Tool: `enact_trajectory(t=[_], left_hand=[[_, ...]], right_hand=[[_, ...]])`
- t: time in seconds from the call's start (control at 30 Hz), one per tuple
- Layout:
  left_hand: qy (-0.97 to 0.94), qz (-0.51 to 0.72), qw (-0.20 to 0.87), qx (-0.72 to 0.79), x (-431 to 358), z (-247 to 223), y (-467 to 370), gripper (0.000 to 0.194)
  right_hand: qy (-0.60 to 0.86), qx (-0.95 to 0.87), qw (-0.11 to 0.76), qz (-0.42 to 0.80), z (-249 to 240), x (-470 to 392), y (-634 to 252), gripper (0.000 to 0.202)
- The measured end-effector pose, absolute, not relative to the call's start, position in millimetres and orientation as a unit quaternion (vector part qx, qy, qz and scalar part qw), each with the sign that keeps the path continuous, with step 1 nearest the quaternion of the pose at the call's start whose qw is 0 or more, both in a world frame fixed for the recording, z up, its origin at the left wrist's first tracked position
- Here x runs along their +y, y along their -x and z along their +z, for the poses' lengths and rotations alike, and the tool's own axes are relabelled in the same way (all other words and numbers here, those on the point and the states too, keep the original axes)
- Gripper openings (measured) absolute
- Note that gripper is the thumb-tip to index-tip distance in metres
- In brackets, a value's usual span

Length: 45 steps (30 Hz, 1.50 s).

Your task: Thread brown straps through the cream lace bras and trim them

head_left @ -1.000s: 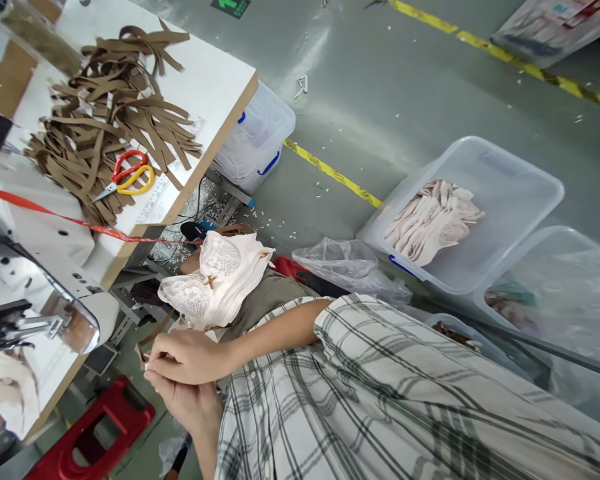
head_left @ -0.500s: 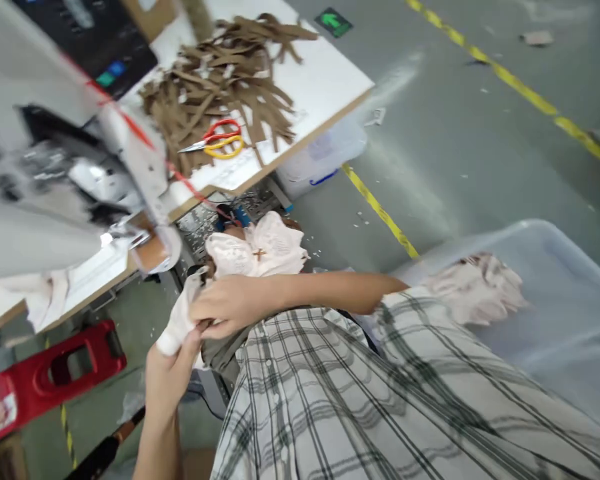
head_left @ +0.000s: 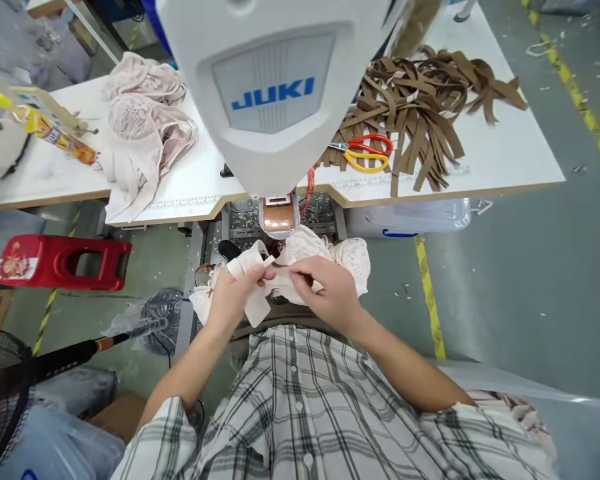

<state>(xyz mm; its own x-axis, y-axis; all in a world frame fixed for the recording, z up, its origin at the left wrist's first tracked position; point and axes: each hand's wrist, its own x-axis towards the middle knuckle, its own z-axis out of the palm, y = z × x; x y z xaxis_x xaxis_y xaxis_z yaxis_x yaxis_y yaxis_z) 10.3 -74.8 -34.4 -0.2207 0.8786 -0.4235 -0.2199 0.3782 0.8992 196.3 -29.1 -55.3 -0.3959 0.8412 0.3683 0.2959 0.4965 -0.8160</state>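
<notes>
A pale pink lace bra (head_left: 353, 259) lies across my lap below the table edge, with its cups spread to both sides. My left hand (head_left: 234, 291) is closed on the bra's white band (head_left: 257, 311), thumb on top and a narrow end poking up past the fingertips. Opposite it, my right hand (head_left: 330, 291) has its fingers curled in a pinch on the middle of the bra; the exact grip is partly hidden. Just beyond both hands is the brown-fronted end (head_left: 279, 217) of the white JUKI sewing machine (head_left: 275, 80).
Brown fabric strips (head_left: 420, 113) and red-and-yellow scissors (head_left: 367, 153) lie on the table's right. More pale bras (head_left: 145, 127) and a drink bottle (head_left: 50, 133) are at left. A red stool (head_left: 65, 263) and a fan (head_left: 5, 393) stand left; a clear bin (head_left: 575, 427) is at right.
My view has swung round so the sewing machine is now central. My hands, earlier close together at the left on white fabric, are now apart over the bra.
</notes>
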Motion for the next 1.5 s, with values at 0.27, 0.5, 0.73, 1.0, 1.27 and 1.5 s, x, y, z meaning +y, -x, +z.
enact_trajectory(t=[0.27, 0.5, 0.73, 1.0, 1.27, 1.5], left_hand=[[-0.234, 0.551, 0.543, 0.589, -76, -50, -32, 0.035], [-0.399, 0.466, 0.460, 0.642, -78, -40, -31, 0.033], [-0.501, 0.435, 0.426, 0.614, -79, -41, -24, 0.023], [-0.512, 0.405, 0.424, 0.628, -75, -43, -24, 0.025], [-0.549, 0.383, 0.397, 0.628, -73, -38, -23, 0.022], [-0.473, 0.341, 0.535, 0.611, -63, -37, -17, 0.030]], right_hand=[[0.386, -0.765, 0.402, 0.323, -63, -35, -170, 0.017], [0.419, -0.733, 0.366, 0.390, -64, -29, -179, 0.012], [0.368, -0.736, 0.277, 0.496, -53, -11, -194, 0.006], [0.328, -0.773, 0.266, 0.474, -64, -14, -196, 0.015], [0.378, -0.753, 0.259, 0.472, -58, -18, -199, 0.017], [0.407, -0.653, 0.210, 0.603, -52, -5, -215, 0.019]])
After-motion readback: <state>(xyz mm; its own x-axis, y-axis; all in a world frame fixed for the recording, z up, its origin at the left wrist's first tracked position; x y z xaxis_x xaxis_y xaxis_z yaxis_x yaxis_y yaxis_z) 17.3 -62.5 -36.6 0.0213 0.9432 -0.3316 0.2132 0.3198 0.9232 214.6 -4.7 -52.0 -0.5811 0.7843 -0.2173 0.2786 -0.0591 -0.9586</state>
